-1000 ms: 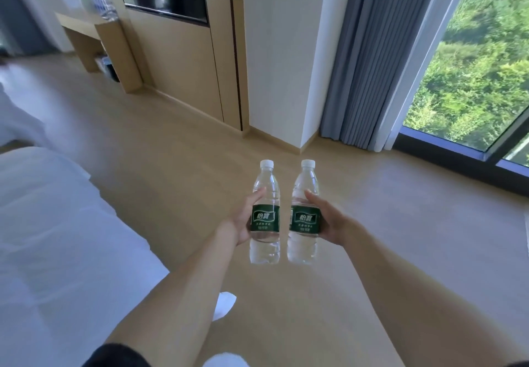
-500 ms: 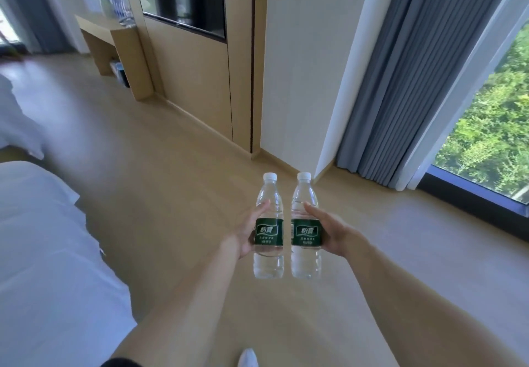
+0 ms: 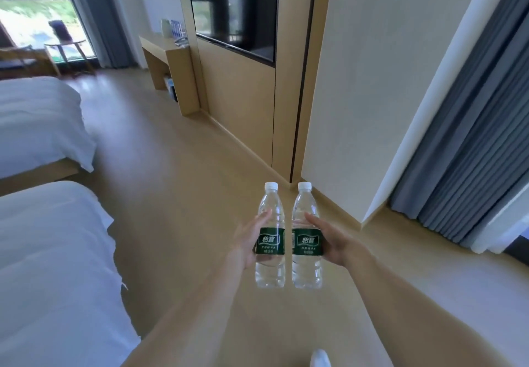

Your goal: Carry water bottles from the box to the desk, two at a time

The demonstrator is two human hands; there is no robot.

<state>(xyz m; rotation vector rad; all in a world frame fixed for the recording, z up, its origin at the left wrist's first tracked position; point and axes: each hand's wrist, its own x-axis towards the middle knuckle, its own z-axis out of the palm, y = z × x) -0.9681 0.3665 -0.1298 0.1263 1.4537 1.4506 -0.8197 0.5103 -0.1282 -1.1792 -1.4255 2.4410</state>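
Over wood floor (image 3: 177,183), each hand's grip — left hand (image 3: 246,240), right hand (image 3: 333,240) — clasps one upright bottle (image 3: 270,240).

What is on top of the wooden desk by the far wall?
On the desk: a pale kettle-like container and blue-labelled bottles, blurred. The wall panel hides the desk's right end.

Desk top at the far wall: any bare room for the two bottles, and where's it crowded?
The desk looks bare along its front and left part, bordered by the front edge and the curtain side. Its back right corner is crowded: a pale kettle-like item and a row of small bottles. Left hand and right hand each grip a bottle.
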